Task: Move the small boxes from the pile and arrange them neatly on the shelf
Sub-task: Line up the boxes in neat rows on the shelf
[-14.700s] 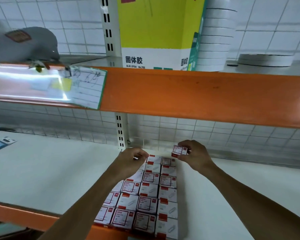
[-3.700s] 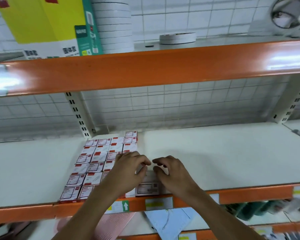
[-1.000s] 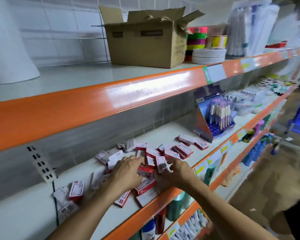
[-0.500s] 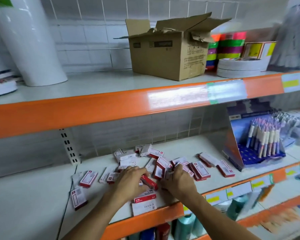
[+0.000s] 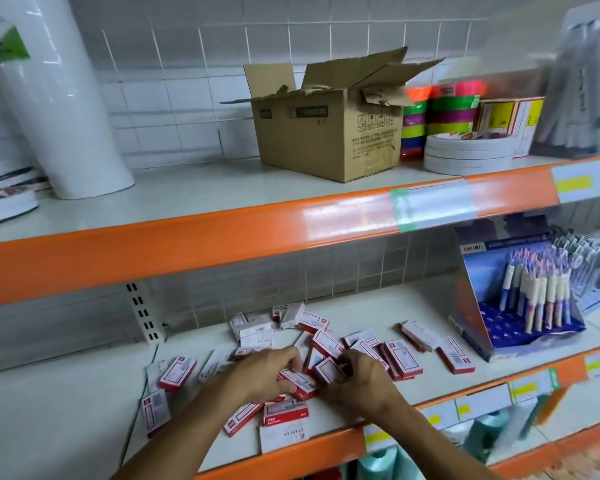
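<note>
A loose pile of small red-and-white boxes (image 5: 326, 344) lies scattered on the white shelf (image 5: 66, 410), where the left hand (image 5: 267, 374) curls its fingers around one box (image 5: 297, 382) and the right hand (image 5: 362, 379) grips another (image 5: 328, 370). To the right, a blue display stand (image 5: 492, 306) holds upright pens (image 5: 537, 292). On the upper shelf an open cardboard carton (image 5: 329, 133) hides its contents.

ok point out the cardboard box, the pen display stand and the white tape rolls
cardboard box (image 5: 312, 140), head view, on its front wall
pen display stand (image 5: 499, 320), head view, on its blue perforated base
white tape rolls (image 5: 465, 155), head view, on the stack's side
</note>
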`<state>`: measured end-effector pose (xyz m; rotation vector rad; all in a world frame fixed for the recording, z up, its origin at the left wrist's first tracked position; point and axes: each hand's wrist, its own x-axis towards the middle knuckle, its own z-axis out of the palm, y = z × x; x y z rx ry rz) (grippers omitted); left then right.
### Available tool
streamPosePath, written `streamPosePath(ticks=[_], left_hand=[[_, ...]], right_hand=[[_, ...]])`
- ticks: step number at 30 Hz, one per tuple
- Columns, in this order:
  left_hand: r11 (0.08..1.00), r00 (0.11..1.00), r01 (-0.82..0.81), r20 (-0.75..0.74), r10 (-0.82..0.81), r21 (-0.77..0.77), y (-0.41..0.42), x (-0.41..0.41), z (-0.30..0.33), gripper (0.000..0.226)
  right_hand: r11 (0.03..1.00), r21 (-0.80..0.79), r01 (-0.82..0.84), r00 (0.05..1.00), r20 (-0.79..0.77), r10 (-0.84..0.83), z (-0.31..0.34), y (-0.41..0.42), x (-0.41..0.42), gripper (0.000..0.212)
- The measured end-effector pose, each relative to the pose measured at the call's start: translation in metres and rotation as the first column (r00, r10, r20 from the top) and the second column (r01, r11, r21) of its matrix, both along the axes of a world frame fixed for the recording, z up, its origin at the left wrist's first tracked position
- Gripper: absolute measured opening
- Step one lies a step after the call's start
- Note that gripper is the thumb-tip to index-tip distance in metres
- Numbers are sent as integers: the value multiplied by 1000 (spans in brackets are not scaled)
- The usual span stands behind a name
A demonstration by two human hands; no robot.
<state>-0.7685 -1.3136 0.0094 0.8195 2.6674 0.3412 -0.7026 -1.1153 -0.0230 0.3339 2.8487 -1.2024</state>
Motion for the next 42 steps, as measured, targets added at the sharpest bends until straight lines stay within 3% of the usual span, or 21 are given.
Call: streamPosePath(ticks=[4,7,15,22,27,36,42], left_hand=[[992,1000,16,9,-15,-124,4,-7,3,54],[975,999,34,-19,-39,-218,4,-11,3,57],[996,988,-64,-139,71,58,-17,-4,5,46],[968,946,-210,-221,237,140,-79,24,22,45],[926,903,-315,-235,359,207,-152,58,23,44],[772,745,-579,-215,631,261,-287,144,20,43],[696,664,-669,-211,717,260,-365,192,13,46]], right_hand=[[998,20,-60,994,-88,61,5,5,6,44],[996,40,-84,986,-138,89,13,8,12,42],[986,41,-160,956,-242,165,29,5,20,11],[956,48,-289,927,-237,292,44,-42,14,28],[896,114,-429,863,-243,444,48,-105,9,27],[760,96,-643,719,-267,642,41,-246,10,40],[691,54,-720,660,-250,708,34,-336,20,39]])
